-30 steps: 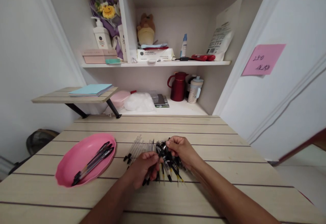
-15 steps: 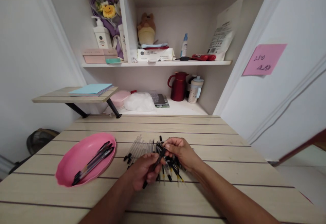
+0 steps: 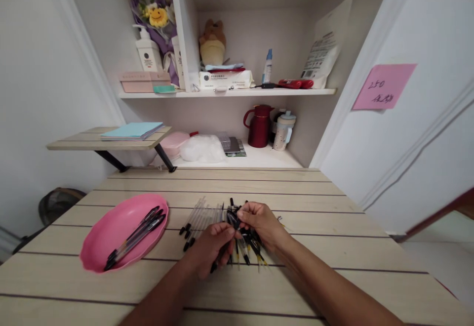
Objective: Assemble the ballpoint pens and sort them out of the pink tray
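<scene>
A pale wood-plank counter [image 3: 355, 286] with dark seams runs up to a white open cabinet [image 3: 225, 95] in front of me. Near the counter's middle I see a slim, dark, slanted pen [image 3: 234, 220] between the two hands. The left hand [image 3: 214, 249] is curled around its lower length, a black end poking out below the fingers; the right hand [image 3: 260, 221] pinches at its upper end with thumb and fingertips. The fingers cover so much that I can't make out its full shape. Beneath lies a loose pile of black pen parts with thin yellow-ended pieces [image 3: 255, 247]. Just left, clear plastic tubes with black tips [image 3: 202, 220] lie roughly side by side. Farther left, a pink scalloped oval bowl [image 3: 111, 224] holds clear, black-capped pens [image 3: 138, 237].
</scene>
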`<state>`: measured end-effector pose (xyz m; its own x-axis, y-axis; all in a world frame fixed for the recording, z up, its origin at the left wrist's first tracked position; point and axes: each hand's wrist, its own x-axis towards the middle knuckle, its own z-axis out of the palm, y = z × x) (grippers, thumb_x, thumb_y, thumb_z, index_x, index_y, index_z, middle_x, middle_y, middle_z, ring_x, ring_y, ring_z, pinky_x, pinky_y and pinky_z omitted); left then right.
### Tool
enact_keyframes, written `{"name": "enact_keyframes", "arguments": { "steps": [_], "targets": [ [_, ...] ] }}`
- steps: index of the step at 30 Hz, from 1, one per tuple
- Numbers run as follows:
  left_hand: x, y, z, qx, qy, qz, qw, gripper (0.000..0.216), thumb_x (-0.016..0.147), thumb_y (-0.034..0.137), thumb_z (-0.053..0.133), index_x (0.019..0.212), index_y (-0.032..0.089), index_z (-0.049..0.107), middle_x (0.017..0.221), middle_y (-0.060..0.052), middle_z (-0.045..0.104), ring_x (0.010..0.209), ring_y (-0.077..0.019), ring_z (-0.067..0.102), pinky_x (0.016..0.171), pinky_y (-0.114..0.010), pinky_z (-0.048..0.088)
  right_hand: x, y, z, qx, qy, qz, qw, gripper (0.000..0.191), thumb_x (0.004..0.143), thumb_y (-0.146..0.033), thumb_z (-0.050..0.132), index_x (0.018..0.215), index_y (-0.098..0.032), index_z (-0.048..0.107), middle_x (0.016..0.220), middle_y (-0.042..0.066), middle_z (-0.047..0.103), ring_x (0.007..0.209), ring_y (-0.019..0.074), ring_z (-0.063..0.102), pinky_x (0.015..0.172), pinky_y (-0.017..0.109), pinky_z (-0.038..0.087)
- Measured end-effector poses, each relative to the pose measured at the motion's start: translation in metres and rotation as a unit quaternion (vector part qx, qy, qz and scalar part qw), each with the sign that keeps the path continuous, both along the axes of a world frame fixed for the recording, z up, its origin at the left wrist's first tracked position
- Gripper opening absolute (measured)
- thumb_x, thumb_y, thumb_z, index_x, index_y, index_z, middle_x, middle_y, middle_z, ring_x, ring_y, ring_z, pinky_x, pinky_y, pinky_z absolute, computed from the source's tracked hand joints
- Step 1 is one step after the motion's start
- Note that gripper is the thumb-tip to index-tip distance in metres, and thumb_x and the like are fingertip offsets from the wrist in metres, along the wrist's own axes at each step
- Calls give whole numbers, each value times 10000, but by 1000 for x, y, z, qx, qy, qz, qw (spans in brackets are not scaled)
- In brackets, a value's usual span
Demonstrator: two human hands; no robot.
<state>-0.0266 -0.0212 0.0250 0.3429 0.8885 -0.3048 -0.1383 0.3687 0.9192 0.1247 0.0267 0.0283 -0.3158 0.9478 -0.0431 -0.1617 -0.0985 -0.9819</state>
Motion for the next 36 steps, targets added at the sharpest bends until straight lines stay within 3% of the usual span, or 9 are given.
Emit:
{"name": "enact_keyframes", "arguments": {
  "steps": [6,8,12,15,17,21,27,33,36],
  "targets": [
    [-15,2,9,-84,-116,-123,982,338,771,433,464,881,128,556,408,79,409,248,-9,181,258,-152,106,1,-6,14,60,9,8,998,208,614,-336,666,644,-145,589,532,-14,552,486,84,467,484,212,341],
    [-16,2,11,-85,-130,-137,978,322,779,425,458,889,135,547,402,83,402,246,-6,159,257,-147,89,1,-8,18,74,13,13,997,211,609,-335,671,677,-153,589,550,-15,558,492,87,474,487,214,352],
    [-7,-1,8,-15,-83,-65,994,303,760,458,473,812,160,495,435,70,477,235,-7,233,255,-135,133,-1,-6,13,50,35,4,998,330,569,-347,700,812,-176,558,545,-38,546,467,82,469,469,206,359],
    [-2,-1,6,30,-38,-6,999,301,727,453,523,767,159,467,485,57,523,245,-12,314,255,-130,155,-1,-4,6,7,-2,2,1000,285,611,-397,660,701,-150,550,493,-32,525,427,73,445,439,197,334],
    [-4,0,6,9,-51,-12,999,307,725,454,524,770,154,481,466,67,495,241,-10,300,253,-133,160,0,-5,5,15,-14,4,1000,279,642,-408,632,650,-140,555,497,-18,530,438,77,452,448,202,340],
    [-12,2,9,-68,-119,-90,986,323,747,458,489,801,140,518,409,85,419,228,-3,210,244,-145,133,1,-10,14,86,8,13,996,242,663,-379,623,745,-152,610,617,10,579,563,110,511,549,231,397],
    [-8,2,10,46,-61,0,997,276,680,387,605,700,157,454,479,65,500,246,-8,329,252,-134,151,0,-11,14,96,1,11,995,260,681,-402,590,815,-179,605,602,1,558,551,116,488,518,228,385],
    [-11,2,12,-44,-131,-74,988,304,727,448,525,730,145,500,427,85,416,230,5,235,255,-142,134,-3,-12,9,81,37,-4,996,261,674,-401,598,808,-178,597,617,7,552,557,114,481,520,224,378],
    [-9,2,11,-5,-87,-41,995,296,714,434,549,738,144,496,424,83,437,228,8,228,254,-136,128,-6,-14,8,75,45,1,996,256,677,-394,594,815,-179,589,612,1,550,543,110,482,520,228,380]
  ]
}}
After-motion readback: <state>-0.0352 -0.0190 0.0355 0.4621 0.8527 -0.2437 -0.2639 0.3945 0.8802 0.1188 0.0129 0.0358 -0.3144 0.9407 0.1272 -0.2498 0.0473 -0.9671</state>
